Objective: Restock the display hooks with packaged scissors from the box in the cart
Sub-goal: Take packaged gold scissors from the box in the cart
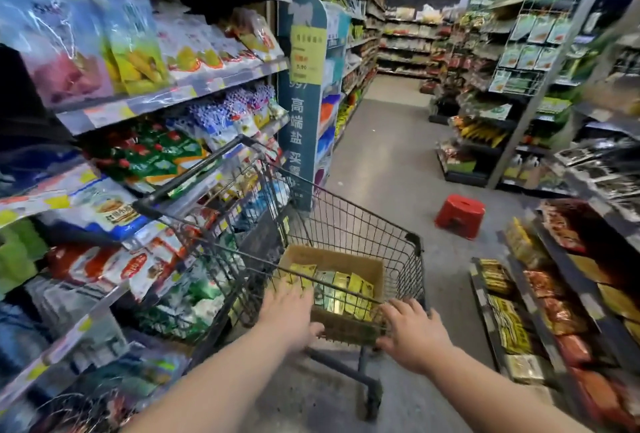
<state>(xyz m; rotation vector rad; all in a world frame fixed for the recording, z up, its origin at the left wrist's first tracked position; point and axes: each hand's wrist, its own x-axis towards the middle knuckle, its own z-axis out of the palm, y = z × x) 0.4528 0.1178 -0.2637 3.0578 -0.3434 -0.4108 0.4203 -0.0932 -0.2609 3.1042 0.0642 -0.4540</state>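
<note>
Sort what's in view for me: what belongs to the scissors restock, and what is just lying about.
Belongs to the job: cart; cardboard box in it; yellow-green packs in the box; left hand and right hand, both at the cart's near end.

Just lying about: red stool; blue sign; shelved snack bags on the left.

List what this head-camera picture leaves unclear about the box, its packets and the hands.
Packets: head view, blurred and crossed by wires of the cart; contents unreadable.
Box: lower part hidden by packets and cart mesh.
Left hand, right hand: blurred; gripping box or cart rim, cannot tell.
Hooks to refill: none identifiable in the blur.
</note>
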